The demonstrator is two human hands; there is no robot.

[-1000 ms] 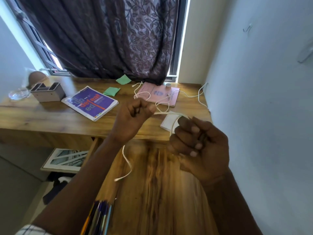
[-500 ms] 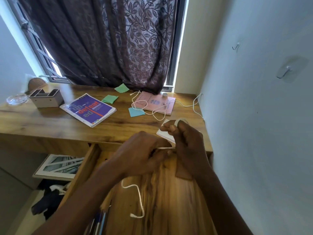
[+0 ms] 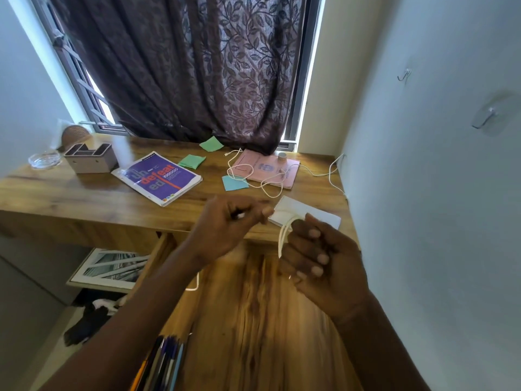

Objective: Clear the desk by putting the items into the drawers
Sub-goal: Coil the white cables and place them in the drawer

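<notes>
**Looped white cord [image 3: 282,233] held over the open drawer [image 3: 253,320]**

The white cord is bunched in loops in the right hand [image 3: 324,263]. One strand is pinched in the left hand [image 3: 225,227], and the loose end dangles above the wooden drawer. Pens [image 3: 160,362] are bundled at the drawer's near left. On the desk [image 3: 84,193], the purple book [image 3: 158,177] lies flat at centre. The white notepad [image 3: 310,211] sits at the near right edge, and a second cable [image 3: 270,184] sprawls across the pink booklet [image 3: 267,169].

Window [image 3: 97,108]: in the far wall above the desk, a barred grille [image 3: 70,63] showing left of the curtain.
Curtain [image 3: 197,66]: dark, leaf-patterned, hanging to the desk's far edge.
Light: daylight in bright strips at both curtain edges.
Right wall [image 3: 437,221]: pale and plain, with a metal hook [image 3: 404,74] and a clear hook [image 3: 486,118].
Left wall [image 3: 19,80]: pale.
Desk [image 3: 70,193]: grained wood, under the window, reaching the right wall.
Floor [image 3: 42,371]: pale, near left.
</notes>
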